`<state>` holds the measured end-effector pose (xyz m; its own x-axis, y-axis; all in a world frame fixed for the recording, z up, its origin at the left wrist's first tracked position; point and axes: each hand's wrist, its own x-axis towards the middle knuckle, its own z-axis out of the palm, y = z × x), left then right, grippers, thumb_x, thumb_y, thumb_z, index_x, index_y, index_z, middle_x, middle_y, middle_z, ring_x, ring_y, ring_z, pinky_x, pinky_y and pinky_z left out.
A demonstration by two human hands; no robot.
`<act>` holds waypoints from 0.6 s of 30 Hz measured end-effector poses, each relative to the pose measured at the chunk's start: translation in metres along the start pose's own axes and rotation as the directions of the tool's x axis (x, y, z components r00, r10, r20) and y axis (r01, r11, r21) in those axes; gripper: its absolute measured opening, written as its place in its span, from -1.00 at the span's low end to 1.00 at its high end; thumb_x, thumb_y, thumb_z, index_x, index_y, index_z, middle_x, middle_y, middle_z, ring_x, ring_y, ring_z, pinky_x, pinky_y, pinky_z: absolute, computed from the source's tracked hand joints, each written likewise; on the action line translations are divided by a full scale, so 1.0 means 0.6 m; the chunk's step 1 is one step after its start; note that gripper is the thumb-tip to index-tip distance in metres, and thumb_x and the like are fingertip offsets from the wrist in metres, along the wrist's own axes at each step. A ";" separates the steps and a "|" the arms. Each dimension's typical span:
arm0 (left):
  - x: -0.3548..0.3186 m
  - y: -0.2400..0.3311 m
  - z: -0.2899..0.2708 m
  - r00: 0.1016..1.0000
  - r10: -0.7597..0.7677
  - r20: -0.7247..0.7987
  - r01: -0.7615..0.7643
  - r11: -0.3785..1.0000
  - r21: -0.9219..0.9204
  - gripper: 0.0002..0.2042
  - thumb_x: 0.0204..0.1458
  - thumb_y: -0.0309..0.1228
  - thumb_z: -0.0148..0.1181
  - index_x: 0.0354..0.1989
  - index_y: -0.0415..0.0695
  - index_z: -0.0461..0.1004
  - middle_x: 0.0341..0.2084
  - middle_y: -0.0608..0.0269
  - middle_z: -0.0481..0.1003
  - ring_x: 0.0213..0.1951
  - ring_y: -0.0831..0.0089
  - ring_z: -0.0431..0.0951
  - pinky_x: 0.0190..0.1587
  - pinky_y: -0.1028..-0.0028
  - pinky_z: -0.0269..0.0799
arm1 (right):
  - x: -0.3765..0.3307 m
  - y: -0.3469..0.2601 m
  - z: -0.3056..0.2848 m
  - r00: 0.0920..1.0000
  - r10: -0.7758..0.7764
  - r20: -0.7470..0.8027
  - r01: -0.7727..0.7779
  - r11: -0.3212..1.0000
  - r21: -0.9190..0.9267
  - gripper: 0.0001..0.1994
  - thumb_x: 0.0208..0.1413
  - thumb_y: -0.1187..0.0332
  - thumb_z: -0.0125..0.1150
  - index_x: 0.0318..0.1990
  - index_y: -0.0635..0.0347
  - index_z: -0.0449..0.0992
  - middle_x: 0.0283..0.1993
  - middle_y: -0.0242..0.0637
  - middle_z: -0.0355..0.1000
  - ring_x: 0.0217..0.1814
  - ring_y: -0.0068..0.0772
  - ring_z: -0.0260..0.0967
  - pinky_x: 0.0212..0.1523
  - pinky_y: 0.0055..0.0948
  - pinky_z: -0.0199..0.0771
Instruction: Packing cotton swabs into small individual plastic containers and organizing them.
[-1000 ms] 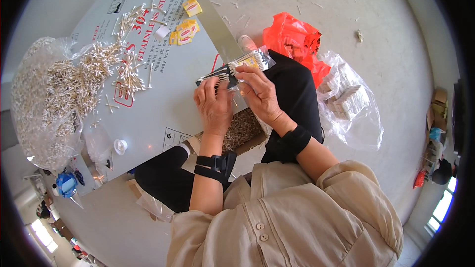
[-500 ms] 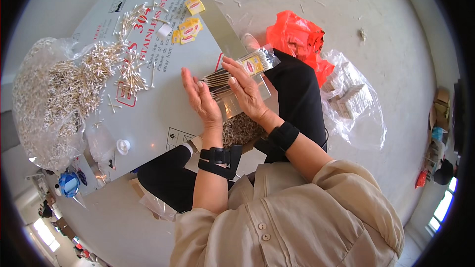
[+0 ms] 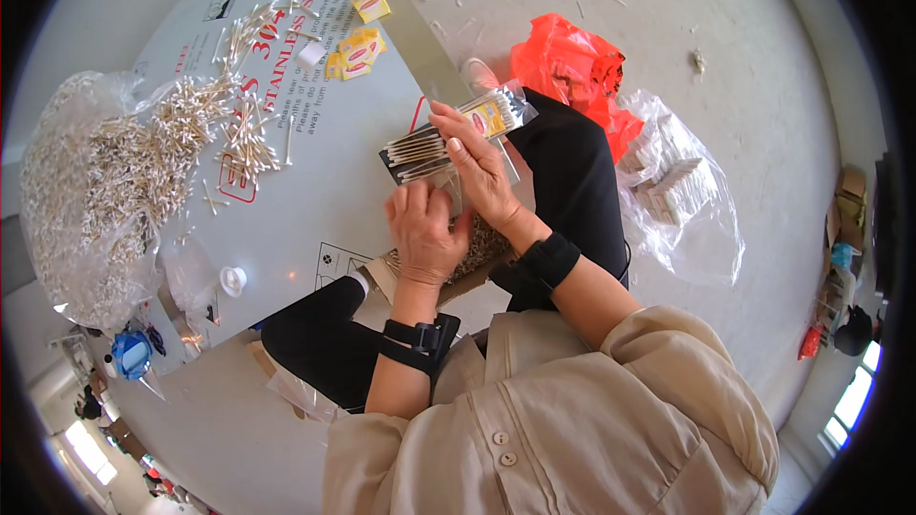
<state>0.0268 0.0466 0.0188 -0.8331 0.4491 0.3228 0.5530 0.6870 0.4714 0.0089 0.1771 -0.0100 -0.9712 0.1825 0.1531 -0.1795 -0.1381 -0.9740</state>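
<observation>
Cotton swabs (image 3: 417, 151) lie in a row on a dark, narrow tray at the table's edge. Farther right, the same tray meets a clear bag of swabs with a yellow label card (image 3: 489, 118). My right hand (image 3: 480, 175) lies across the swabs, fingers stretched and together, palm facing down and left. My left hand (image 3: 429, 232) is just nearer to me, its fingers curled down and inward beside the tray; what they pinch, if anything, is hidden. Under both hands, a carton of bulk swabs (image 3: 477, 253) shows between my knees.
A large clear bag of loose swabs (image 3: 124, 181) spills over the table (image 3: 315, 200) at left. Several yellow label cards (image 3: 359, 50), a white cap (image 3: 311, 53) and a small white cup (image 3: 233, 280) lie there. Red (image 3: 563, 62) and clear bags (image 3: 682, 195) rest at right.
My left hand has turned from an upright, spread palm to curled fingers and moved nearer to me, uncovering the tray's left end. My right hand stays over the swabs.
</observation>
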 end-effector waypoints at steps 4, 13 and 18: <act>-0.009 -0.007 0.011 0.998 -0.055 0.002 0.055 0.997 0.052 -0.81 -0.22 -0.40 0.32 -0.45 -0.11 0.43 -0.38 0.22 0.38 -0.22 0.18 0.36 -0.15 0.23 0.24 | 0.008 -0.014 -0.004 0.999 0.035 0.006 -0.036 0.998 0.043 -0.67 0.37 0.38 -0.13 0.18 0.32 0.39 0.36 -0.18 0.18 0.38 -0.43 0.11 0.36 -0.48 0.08; 0.004 -0.015 -0.003 0.998 0.015 0.063 -0.024 0.989 0.144 -0.89 -0.21 -0.51 0.23 -0.52 -0.14 0.41 -0.46 0.22 0.34 -0.28 0.20 0.35 -0.19 0.24 0.25 | 0.005 -0.014 -0.012 0.999 0.015 0.052 -0.015 1.000 0.011 -0.68 0.36 0.36 -0.09 0.15 0.31 0.42 0.35 -0.19 0.22 0.40 -0.36 0.11 0.37 -0.44 0.06; 0.006 -0.015 -0.007 0.985 0.135 0.105 -0.154 0.966 0.208 -0.93 -0.15 -0.53 0.17 -0.50 -0.14 0.39 -0.44 0.24 0.34 -0.27 0.25 0.37 -0.20 0.28 0.27 | 0.003 -0.007 -0.008 0.999 0.030 0.037 -0.031 0.999 0.045 -0.67 0.37 0.33 -0.10 0.15 0.30 0.42 0.35 -0.20 0.23 0.41 -0.34 0.09 0.37 -0.43 0.04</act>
<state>0.0191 0.0395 0.0190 -0.7475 0.5951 0.2952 0.6605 0.7132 0.2349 0.0084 0.1829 -0.0062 -0.9812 0.1422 0.1303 -0.1559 -0.1871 -0.9699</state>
